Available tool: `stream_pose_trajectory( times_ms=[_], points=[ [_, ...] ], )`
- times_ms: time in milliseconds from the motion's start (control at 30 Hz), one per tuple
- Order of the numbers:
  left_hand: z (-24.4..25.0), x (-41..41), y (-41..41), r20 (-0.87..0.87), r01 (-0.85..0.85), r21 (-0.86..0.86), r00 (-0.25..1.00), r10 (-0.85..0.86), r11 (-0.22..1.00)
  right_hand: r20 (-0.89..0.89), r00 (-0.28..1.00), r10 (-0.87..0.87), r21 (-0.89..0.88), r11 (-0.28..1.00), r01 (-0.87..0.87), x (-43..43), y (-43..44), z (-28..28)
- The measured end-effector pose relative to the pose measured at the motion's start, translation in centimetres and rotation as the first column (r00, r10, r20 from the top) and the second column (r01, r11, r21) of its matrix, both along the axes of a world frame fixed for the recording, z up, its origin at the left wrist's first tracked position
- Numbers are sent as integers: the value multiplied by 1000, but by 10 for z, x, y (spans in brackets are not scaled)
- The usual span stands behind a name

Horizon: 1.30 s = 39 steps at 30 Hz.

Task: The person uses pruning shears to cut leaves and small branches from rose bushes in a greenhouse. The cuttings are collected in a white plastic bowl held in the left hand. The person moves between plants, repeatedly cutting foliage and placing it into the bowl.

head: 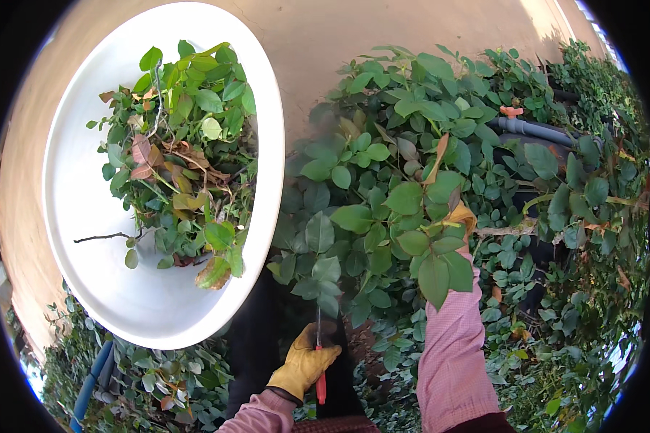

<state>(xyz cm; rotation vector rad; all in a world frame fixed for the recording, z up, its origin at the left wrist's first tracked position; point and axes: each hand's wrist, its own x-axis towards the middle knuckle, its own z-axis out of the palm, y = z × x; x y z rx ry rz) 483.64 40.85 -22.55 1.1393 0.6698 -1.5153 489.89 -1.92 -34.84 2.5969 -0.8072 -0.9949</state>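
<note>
My left hand [306, 357], in a yellow work glove, grips the red handle of a hand tool [320, 381]. A thin metal shaft rises from the handle, and its far end is hidden behind leaves. My right hand [464, 217], also in a yellow glove, reaches into a leafy bush [379, 195] that looks like a rose. Leaves cover most of that hand, so its fingers and anything in them cannot be made out. To the left, a large white tub [78, 195] holds cut leafy stems [184, 157], some of them brown and dry.
A grey pipe [541, 131] with an orange valve handle [511, 112] runs through the foliage at upper right. A blue pipe [91, 384] crosses the lower left. Bare tan ground [309, 32] stretches behind the tub. A thick woody stem [506, 230] lies right of my right hand.
</note>
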Motion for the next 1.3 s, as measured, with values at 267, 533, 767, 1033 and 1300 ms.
stream_pose_trajectory(
  times_ms=[267,533,767,1033,1300],
  points=[
    [4,-12,2,-13,-67,6,998,67,998,275,928,-251,271,946,176,12,-19,-3],
    [0,-16,2,19,-129,25,992,129,991,627,306,-717,703,690,176,-34,101,105],
    [6,-19,-7,-38,-208,-3,978,207,978,703,694,157,-23,980,-198,-8,177,49],
    [-5,-34,8,30,-84,25,996,83,996,271,944,190,77,973,-218,-36,171,17],
    [-6,-37,13,27,-98,11,995,98,995,-247,952,-178,154,963,220,-145,92,-42]
  ],
)
